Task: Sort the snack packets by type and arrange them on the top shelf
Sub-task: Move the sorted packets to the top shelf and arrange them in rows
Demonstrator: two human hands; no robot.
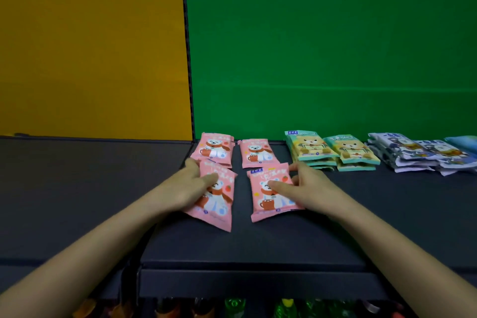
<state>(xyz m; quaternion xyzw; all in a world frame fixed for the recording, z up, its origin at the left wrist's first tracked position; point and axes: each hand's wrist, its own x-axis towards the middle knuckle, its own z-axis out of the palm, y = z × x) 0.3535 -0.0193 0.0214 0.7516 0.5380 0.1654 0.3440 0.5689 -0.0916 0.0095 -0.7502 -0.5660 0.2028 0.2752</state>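
Several pink bear snack packets lie on the dark top shelf (pixel 258 248). My left hand (pixel 191 186) grips the near left pink packet (pixel 219 204), thumb on top. My right hand (pixel 307 188) grips the near right pink packet (pixel 268 201) by its right edge, thumb on its face. Behind them lie a far left pink packet (pixel 214 148) and a far right pink packet (pixel 255 152). To the right stand two stacks of green bear packets (pixel 333 150), then stacks of white and blue packets (pixel 418 153).
A yellow panel (pixel 90 46) and a green panel (pixel 330 41) form the back wall behind the shelf. A teal packet (pixel 464 141) shows at the far right edge. Bottles (pixel 233 307) stand on a lower shelf below the front edge.
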